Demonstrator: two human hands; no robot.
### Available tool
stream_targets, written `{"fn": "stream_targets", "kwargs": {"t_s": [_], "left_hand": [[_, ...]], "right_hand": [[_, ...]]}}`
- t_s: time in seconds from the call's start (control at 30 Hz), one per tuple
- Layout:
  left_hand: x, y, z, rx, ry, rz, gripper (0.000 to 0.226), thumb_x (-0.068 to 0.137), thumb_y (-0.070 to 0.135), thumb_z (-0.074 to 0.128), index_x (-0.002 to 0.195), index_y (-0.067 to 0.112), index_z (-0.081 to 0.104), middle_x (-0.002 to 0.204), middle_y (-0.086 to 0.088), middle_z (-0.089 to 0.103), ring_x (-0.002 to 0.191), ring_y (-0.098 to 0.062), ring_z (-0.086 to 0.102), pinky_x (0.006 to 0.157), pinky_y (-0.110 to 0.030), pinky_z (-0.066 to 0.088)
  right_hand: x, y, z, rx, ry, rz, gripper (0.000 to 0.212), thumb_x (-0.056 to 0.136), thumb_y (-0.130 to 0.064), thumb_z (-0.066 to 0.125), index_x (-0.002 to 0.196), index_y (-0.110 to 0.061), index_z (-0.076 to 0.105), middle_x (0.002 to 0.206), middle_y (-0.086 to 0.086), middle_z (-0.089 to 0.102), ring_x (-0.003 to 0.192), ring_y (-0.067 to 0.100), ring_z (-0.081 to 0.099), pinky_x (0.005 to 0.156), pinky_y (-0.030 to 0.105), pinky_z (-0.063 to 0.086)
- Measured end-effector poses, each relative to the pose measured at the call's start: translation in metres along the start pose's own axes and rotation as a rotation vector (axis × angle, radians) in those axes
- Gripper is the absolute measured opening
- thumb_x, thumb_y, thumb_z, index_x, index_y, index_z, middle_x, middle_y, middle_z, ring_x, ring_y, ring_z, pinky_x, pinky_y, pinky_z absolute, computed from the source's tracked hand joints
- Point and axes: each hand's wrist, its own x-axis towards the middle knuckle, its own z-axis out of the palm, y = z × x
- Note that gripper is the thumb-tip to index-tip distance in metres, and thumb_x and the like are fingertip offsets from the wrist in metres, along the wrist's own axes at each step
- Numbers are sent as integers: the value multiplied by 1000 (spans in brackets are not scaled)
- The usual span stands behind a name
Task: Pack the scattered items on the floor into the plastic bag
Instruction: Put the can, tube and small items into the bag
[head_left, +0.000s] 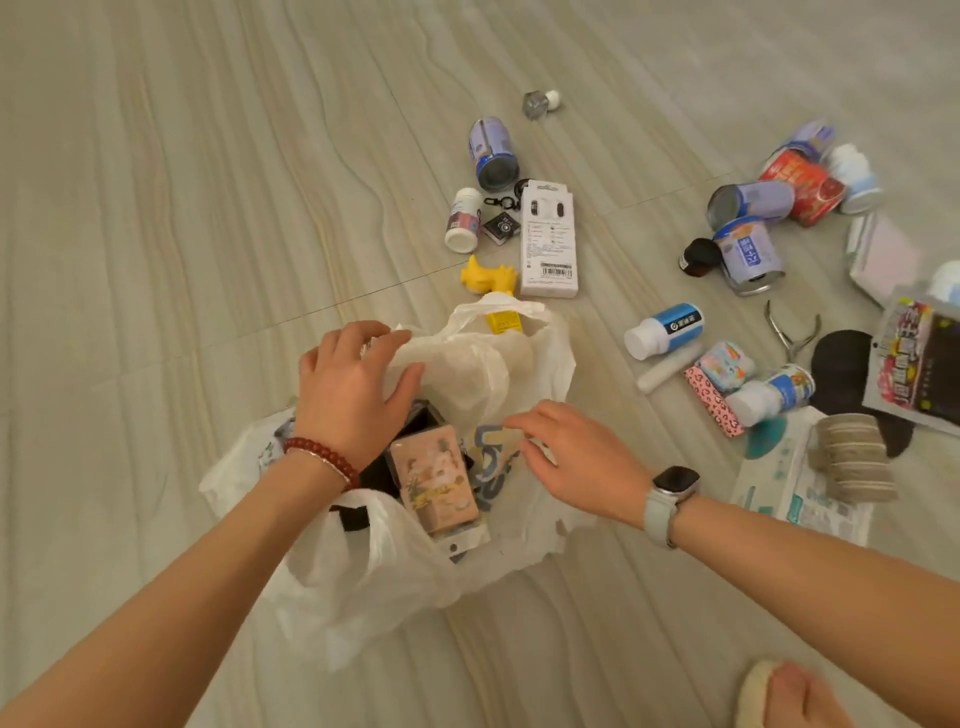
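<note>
A white plastic bag (363, 566) lies open on the floor between my arms. Inside it I see a pink printed box (434, 478) and a dark item (410, 422). My left hand (353, 384), with a red bead bracelet, grips the bag's far rim. My right hand (571, 452), with a watch on the wrist, pinches the bag's right side. Beyond the bag lie a yellow toy (488, 273), a white carton (549, 239), a white bottle (462, 221) and a purple can (493, 153).
To the right lie several cans (750, 202), a blue-labelled bottle (665, 330), nail nippers (792, 330), a leopard-print case (714, 408), a wipes pack (779, 483), a twine roll (852, 457) and a snack packet (919, 364). My slippered foot (779, 691) shows at the bottom right.
</note>
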Motion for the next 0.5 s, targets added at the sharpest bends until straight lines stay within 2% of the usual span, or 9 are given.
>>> {"fn": "stream_targets", "kwargs": {"t_s": [0.1, 0.2, 0.27, 0.4, 0.5], "left_hand": [[22, 53, 3, -6, -68, 130, 52, 79, 47, 34, 111, 15, 60, 110, -10, 61, 102, -34, 56, 86, -46, 41], [41, 115, 21, 4, -191, 272, 58, 77, 51, 30, 113, 16, 59, 112, -9, 60, 103, -32, 56, 85, -43, 42], [47, 157, 42, 5, -313, 306, 62, 77, 54, 28, 119, 17, 54, 118, -7, 56, 109, -30, 53, 87, -40, 40], [36, 236, 104, -79, -601, 202, 54, 87, 46, 48, 131, 17, 40, 130, -7, 47, 120, -26, 45, 99, -39, 38], [9, 284, 147, -240, -829, 3, 80, 79, 54, 56, 141, 14, 23, 142, -9, 34, 130, -27, 34, 108, -40, 32]], "right_hand": [[-19, 40, -44, 96, 106, 25, 32, 93, -19, 44, 123, -19, 53, 113, 2, 55, 110, 16, 48, 87, 28, 39], [-37, 103, -89, 84, 204, 158, 28, 89, -15, 52, 116, -15, 60, 113, 10, 59, 110, 26, 50, 95, 32, 35], [-52, 144, -111, 52, 237, 277, 28, 88, -20, 54, 115, -17, 60, 115, 11, 59, 112, 30, 49, 97, 37, 36], [-90, 194, -122, -37, 188, 514, 48, 85, -44, 52, 129, -25, 45, 131, 5, 44, 123, 27, 35, 99, 42, 34], [-116, 215, -109, 71, 165, 649, 66, 79, -52, 55, 135, -28, 31, 139, 6, 30, 129, 30, 27, 101, 46, 33]]}}
